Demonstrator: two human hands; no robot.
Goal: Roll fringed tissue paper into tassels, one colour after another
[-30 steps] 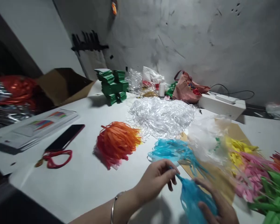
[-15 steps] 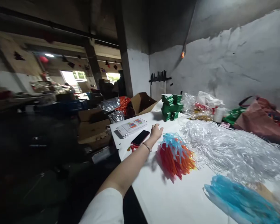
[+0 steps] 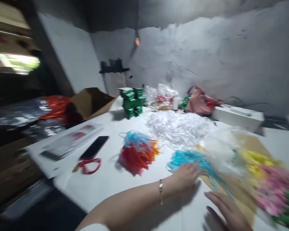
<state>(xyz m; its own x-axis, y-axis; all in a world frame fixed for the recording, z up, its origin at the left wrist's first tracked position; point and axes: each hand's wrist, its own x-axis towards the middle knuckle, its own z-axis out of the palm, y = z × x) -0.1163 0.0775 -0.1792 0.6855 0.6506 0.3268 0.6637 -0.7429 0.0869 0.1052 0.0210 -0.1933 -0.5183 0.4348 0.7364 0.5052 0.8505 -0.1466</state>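
My left hand (image 3: 186, 176), with a bracelet at the wrist, reaches over a bundle of light-blue plastic strips (image 3: 183, 157) and touches its near edge. Motion smears its fingers, so their grip on the strips is unclear. Closer to me on the right, my right hand (image 3: 227, 210) has its thumb and fingers apart, holding nothing. It is just below the trailing ends of the blue strips. A pile of red and orange strips topped with blue ones (image 3: 138, 152) lies to the left of my hands.
Beyond lies a heap of clear shiny strips (image 3: 180, 128), with stacked green bundles (image 3: 133, 102) to its left. A phone (image 3: 94, 148), a red cord (image 3: 91, 166) and papers (image 3: 73, 141) are at left. Brown card (image 3: 245, 205) and pink flowers (image 3: 272, 192) are at right.
The view has swung right. My left hand has moved from beside the phone, past the red-orange pile, to the blue strips. My right hand has come into view.
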